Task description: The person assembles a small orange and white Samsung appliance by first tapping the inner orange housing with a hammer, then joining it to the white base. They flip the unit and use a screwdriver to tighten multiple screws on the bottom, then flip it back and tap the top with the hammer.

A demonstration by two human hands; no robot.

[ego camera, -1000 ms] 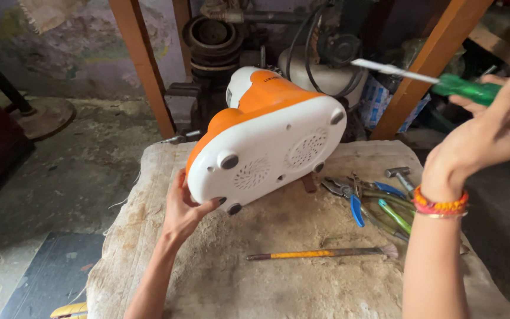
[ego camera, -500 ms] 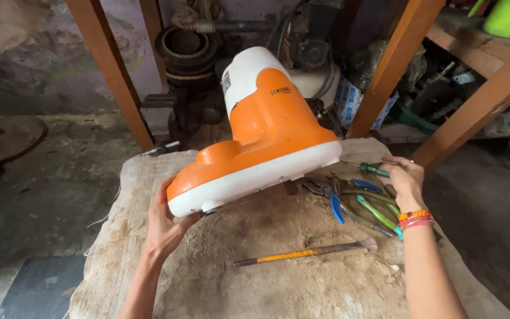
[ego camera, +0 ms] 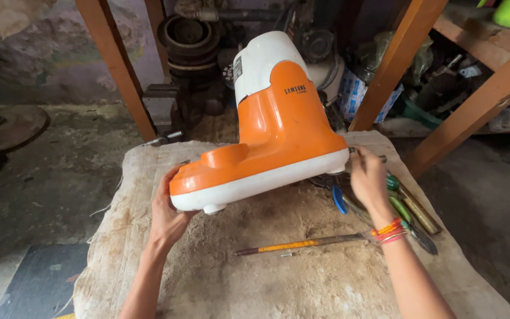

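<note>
Left hand [ego camera: 169, 215] holds the orange mixer base [ego camera: 267, 142] tilted above the bench [ego camera: 255, 283]; right hand [ego camera: 368, 177] rests half-closed on the tools [ego camera: 405, 207]; the base is unopened.

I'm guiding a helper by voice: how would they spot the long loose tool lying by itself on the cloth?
Start at the big orange-and-white appliance base that the left hand tilts up on the cloth-covered table. Just below it, toward the person, one thin tool lies flat and nearly level. Its yellow-orange handle and its place apart from the green and blue tools clustered by the right hand set it apart.
</note>
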